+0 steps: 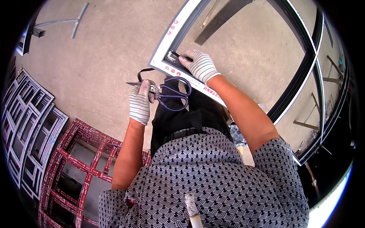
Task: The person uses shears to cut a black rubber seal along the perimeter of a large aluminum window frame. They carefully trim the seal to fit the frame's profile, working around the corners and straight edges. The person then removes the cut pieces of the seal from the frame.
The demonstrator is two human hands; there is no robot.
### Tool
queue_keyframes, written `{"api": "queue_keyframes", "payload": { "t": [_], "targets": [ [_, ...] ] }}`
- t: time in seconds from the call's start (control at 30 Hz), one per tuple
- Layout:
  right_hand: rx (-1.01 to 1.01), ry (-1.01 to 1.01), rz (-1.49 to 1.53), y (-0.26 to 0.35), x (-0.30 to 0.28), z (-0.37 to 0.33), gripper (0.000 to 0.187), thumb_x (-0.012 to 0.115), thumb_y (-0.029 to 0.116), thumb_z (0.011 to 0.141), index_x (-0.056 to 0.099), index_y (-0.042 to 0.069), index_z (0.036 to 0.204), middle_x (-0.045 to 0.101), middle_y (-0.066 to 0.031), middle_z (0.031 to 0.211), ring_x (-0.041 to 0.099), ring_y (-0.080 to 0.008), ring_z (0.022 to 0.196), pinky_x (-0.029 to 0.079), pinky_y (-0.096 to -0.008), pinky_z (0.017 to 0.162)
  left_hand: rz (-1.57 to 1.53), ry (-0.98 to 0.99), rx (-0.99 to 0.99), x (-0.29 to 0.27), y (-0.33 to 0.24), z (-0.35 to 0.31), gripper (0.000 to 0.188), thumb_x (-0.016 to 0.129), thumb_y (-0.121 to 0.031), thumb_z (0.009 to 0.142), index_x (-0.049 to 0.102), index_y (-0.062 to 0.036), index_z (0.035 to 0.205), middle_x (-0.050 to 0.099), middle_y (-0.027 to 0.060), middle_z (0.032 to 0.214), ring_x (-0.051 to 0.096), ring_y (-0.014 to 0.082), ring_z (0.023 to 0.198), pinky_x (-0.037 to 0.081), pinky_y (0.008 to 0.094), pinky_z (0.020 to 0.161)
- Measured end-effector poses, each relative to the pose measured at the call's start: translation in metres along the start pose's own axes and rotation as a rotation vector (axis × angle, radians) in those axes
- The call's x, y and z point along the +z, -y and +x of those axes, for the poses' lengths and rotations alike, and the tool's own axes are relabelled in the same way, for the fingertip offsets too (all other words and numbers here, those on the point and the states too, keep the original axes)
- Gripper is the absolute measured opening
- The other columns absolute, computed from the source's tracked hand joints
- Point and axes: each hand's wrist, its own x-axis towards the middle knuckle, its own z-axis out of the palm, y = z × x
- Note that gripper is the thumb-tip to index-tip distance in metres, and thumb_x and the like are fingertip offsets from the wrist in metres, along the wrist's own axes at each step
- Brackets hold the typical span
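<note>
My left hand (141, 99), in a striped work glove, is closed around a pair of scissors (173, 95) near the pivot. Their blades point left and their dark blue handle loops point right. A thin black strip (143, 70) curves between that hand and the corner of a window frame (161, 53), whose edge faces carry white film with red marks. My right hand (199, 65), gloved alike, is at the inside of this corner, thumb and fingertips pinched on a dark strip end (175, 54) beside a small metal corner piece (170, 57). The fingers partly hide that end.
Red-wrapped frames (91, 171) lie at the lower left, with a stack of grey-white frames (28, 125) beyond them. Metal bars (78, 22) rest on the concrete floor (110, 41). More dark frames (319, 110) stand at right. A cigarette (193, 209) with long ash juts in at the bottom.
</note>
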Motion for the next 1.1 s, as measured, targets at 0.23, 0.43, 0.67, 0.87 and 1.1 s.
{"api": "queue_keyframes", "payload": {
  "t": [0.23, 0.43, 0.67, 0.87, 1.1],
  "targets": [
    [0.043, 0.189, -0.107, 0.0, -0.014, 0.007, 0.038, 0.055, 0.042, 0.099, 0.075, 0.013, 0.115, 0.073, -0.0184, 0.104, 0.068, -0.0372, 0.099, 0.053, -0.0432, 0.089, 0.018, 0.018, 0.008, -0.004, 0.002, 0.005, 0.033, 0.054, -0.028, 0.105, 0.066, -0.002, 0.089, 0.051, 0.0006, 0.059, 0.046, 0.0102, 0.054, 0.042, 0.0267, 0.058],
    [0.027, 0.187, -0.041, -0.005, -0.015, 0.01, 0.032, 0.062, 0.031, 0.099, 0.074, 0.007, 0.114, 0.073, -0.02, 0.101, 0.071, -0.0352, 0.094, 0.053, -0.0394, 0.086, 0.026, 0.009, -0.018, 0.001, -0.004, 0.003, 0.033, 0.054, -0.029, 0.105, 0.066, -0.0019, 0.088, 0.052, 0.0015, 0.06, 0.047, 0.0104, 0.055, 0.042, 0.0267, 0.058],
    [0.048, 0.263, -0.039, -0.008, -0.019, 0.011, 0.035, 0.059, 0.032, 0.098, 0.073, 0.008, 0.119, 0.073, -0.0206, 0.108, 0.07, -0.0385, 0.1, 0.054, -0.0414, 0.09, 0.025, 0.014, -0.014, 0.004, -0.007, 0.002, 0.034, 0.054, -0.028, 0.105, 0.065, -0.0013, 0.088, 0.057, 0.0037, 0.063, 0.049, 0.0104, 0.055, 0.042, 0.0261, 0.058],
    [0.044, 0.314, -0.048, -0.014, -0.023, 0.011, 0.035, 0.059, 0.03, 0.098, 0.072, 0.006, 0.119, 0.072, -0.0213, 0.109, 0.069, -0.0388, 0.103, 0.053, -0.0415, 0.091, 0.055, 0.016, -0.012, 0.002, -0.007, 0.004, 0.034, 0.054, -0.029, 0.105, 0.065, -0.001, 0.087, 0.056, 0.0036, 0.063, 0.049, 0.0105, 0.055, 0.043, 0.0263, 0.058],
    [0.032, 0.375, -0.121, -0.012, -0.027, 0.019, 0.034, 0.058, 0.029, 0.098, 0.073, 0.006, 0.119, 0.073, -0.0211, 0.108, 0.069, -0.0384, 0.103, 0.053, -0.0415, 0.091, 0.03, 0.014, -0.011, 0.002, -0.002, 0.005, 0.035, 0.054, -0.029, 0.105, 0.065, -0.0012, 0.087, 0.055, 0.0032, 0.062, 0.049, 0.0109, 0.055, 0.043, 0.0264, 0.059]
  ]
}}
